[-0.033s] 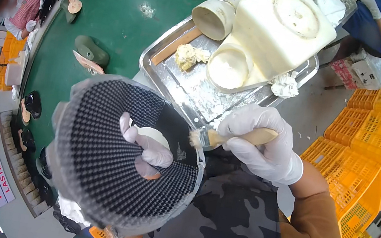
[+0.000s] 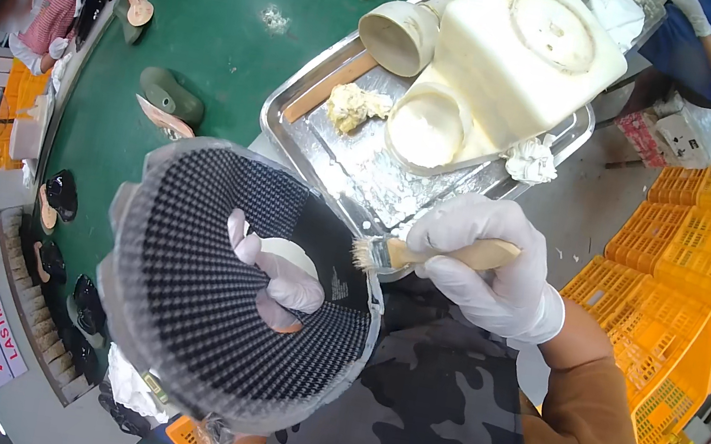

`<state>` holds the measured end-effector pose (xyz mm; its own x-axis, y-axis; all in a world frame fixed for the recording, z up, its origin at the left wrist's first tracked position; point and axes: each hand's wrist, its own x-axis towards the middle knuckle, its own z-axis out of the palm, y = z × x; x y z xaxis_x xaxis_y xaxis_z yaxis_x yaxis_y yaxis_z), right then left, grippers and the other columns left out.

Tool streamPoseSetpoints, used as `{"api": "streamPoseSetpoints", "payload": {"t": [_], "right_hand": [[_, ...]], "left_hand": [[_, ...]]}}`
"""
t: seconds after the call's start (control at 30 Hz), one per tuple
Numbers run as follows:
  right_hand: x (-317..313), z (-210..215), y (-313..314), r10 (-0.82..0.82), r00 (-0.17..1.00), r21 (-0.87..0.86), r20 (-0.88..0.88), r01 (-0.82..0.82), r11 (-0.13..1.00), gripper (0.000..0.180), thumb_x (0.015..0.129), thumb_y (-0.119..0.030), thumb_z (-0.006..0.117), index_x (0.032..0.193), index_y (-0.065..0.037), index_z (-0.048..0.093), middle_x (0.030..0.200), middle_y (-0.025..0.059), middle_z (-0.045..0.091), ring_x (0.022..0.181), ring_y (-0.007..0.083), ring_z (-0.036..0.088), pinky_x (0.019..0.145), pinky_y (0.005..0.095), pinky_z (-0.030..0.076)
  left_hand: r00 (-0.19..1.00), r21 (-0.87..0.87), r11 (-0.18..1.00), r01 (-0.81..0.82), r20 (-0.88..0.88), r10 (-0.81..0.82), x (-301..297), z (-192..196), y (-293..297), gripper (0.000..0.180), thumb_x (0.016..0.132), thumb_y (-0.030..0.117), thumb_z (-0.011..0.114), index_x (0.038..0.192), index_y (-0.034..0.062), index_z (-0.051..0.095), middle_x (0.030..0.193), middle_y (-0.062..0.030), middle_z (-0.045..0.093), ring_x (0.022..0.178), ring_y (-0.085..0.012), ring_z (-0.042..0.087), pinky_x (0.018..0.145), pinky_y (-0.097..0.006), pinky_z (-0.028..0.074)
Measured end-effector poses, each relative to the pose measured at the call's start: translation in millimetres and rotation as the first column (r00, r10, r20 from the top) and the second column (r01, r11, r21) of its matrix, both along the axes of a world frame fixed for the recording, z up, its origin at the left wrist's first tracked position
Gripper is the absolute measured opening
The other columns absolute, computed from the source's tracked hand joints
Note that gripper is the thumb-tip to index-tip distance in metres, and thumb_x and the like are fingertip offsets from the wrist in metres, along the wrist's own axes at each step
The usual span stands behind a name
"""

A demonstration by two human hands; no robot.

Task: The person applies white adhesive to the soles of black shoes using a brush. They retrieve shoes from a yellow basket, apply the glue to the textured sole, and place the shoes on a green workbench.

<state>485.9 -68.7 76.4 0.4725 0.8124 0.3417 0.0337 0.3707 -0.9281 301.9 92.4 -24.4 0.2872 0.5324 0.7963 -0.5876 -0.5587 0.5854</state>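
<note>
A shoe upper (image 2: 175,286) with black and grey checked lining faces me with its underside open. My left hand (image 2: 293,285), in a white glove, shows through the hole in its middle; the fingers are bent around the lining's inner edge, and the rest of the hand is hidden. In my gloved right hand (image 2: 485,263) is a short wooden-handled brush (image 2: 392,255), gripped in a closed fist. Its pale bristles are at the right rim of the upper; I cannot tell if they touch. Beyond lies a metal tray (image 2: 355,170) smeared with white paste.
A cream plastic jug (image 2: 522,71) lies in the tray, beside a wooden stick (image 2: 329,88) and a yellowish lump (image 2: 355,109). Green shoe lasts (image 2: 172,93) stand on the green conveyor belt (image 2: 227,31). Orange crates (image 2: 691,269) are stacked at right. Co-workers are at far left and upper right.
The upper has turned slightly, its outer left rim shifting a little. The brush has moved a touch to the left. My right hand is almost still.
</note>
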Motion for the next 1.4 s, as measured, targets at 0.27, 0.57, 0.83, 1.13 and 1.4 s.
{"api": "streamPoseSetpoints", "payload": {"t": [0.27,0.57,0.83,1.13,1.4], "right_hand": [[4.9,0.3,-13.0,0.150,0.986,-0.175,0.072,-0.136,0.975,0.020,0.083,-0.006,0.067,0.094,-0.001,0.052,0.081,0.0089,0.063,0.068,0.0193,0.063,0.063,0.0275,0.049],[7.4,-6.0,25.7,-0.074,0.996,0.039,0.050,0.072,0.997,0.024,0.085,-0.010,0.065,0.100,-0.001,0.049,0.087,0.0106,0.063,0.074,0.0185,0.063,0.066,0.0281,0.051],[3.5,-7.7,15.6,0.029,0.989,-0.133,0.148,-0.009,0.991,0.015,0.089,-0.010,0.060,0.098,-0.002,0.051,0.080,0.0067,0.063,0.068,0.0168,0.063,0.063,0.0265,0.049],[4.2,-30.7,69.9,-0.119,0.965,0.109,0.232,0.096,0.989,0.016,0.091,-0.006,0.056,0.102,-0.002,0.046,0.093,0.0105,0.060,0.077,0.0127,0.060,0.064,0.0238,0.051],[14.2,-1.6,49.5,-0.051,0.990,0.042,-0.131,0.057,0.998,0.018,0.093,-0.016,0.055,0.103,-0.003,0.046,0.096,0.0111,0.060,0.080,0.0115,0.060,0.064,0.0208,0.053]], "left_hand": [[0.884,0.345,0.872,-0.347,-0.190,0.427,11.3,5.8,-14.7,0.043,0.094,0.016,0.034,0.127,-0.0118,0.035,0.133,-0.0262,0.038,0.124,-0.0387,0.035,0.111,-0.050,0.019],[0.891,-0.125,0.954,-0.273,-0.407,0.201,-7.9,-17.4,-26.9,0.055,0.093,0.023,0.038,0.138,-0.0041,0.024,0.141,-0.0205,0.033,0.130,-0.0307,0.029,0.114,-0.044,0.010],[0.867,-0.467,0.731,0.497,0.232,-0.442,8.9,-5.8,-33.5,0.061,0.092,0.032,0.035,0.141,-0.0036,0.025,0.148,-0.0097,0.027,0.137,-0.0268,0.022,0.115,-0.041,0.007],[0.981,-0.493,0.858,0.143,-0.043,-0.188,-2.3,5.3,-46.8,0.051,0.097,0.028,0.032,0.144,0.0095,0.023,0.142,-0.0192,0.033,0.127,-0.0328,0.037,0.109,-0.048,0.024],[0.995,-0.439,0.898,-0.039,-0.098,-0.004,-7.1,24.4,-40.7,0.047,0.099,0.017,0.030,0.145,0.0178,0.019,0.135,-0.0209,0.041,0.122,-0.0343,0.045,0.106,-0.046,0.031]]}}
